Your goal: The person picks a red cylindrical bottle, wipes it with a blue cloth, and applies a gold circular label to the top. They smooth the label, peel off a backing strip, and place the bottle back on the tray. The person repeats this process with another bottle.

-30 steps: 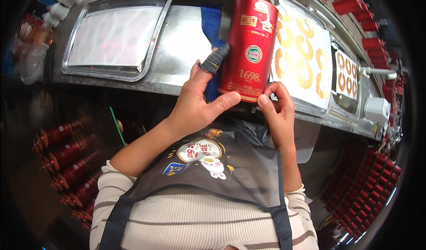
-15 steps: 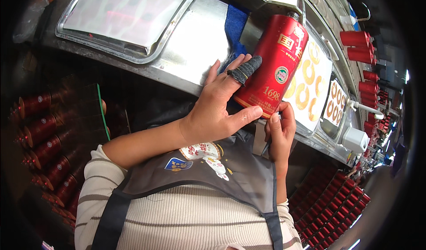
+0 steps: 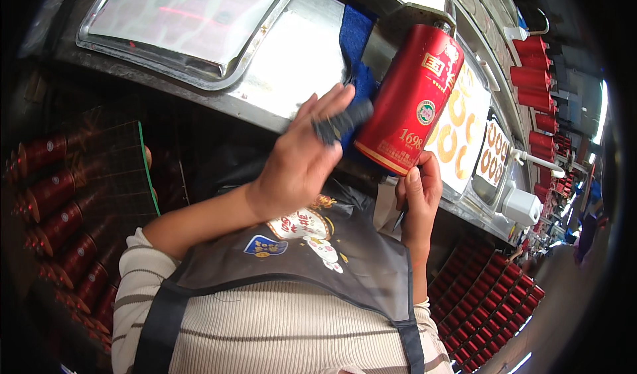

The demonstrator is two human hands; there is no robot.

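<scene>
A red bottle with gold and white markings stands tilted at the edge of the metal worktop. My right hand pinches its lower right rim, thumb in front and fingers partly hidden. To the left of the bottle, apart from its side, my left hand is stretched out with fingers extended and holds nothing. A dark grey knitted sleeve covers one of its fingers; motion blurs this hand. Just behind the bottle lies a blue cloth.
At the upper left, a metal tray holds a white sheet under liquid. Gold ring-shaped decals lie on white paper right of the bottle. Red bottles stand in racks at the left and lower right. A white tap juts in at right.
My left hand has come off the bottle's left side and moved left. My right hand keeps its hold at the lower rim, and the bottle has barely shifted.
</scene>
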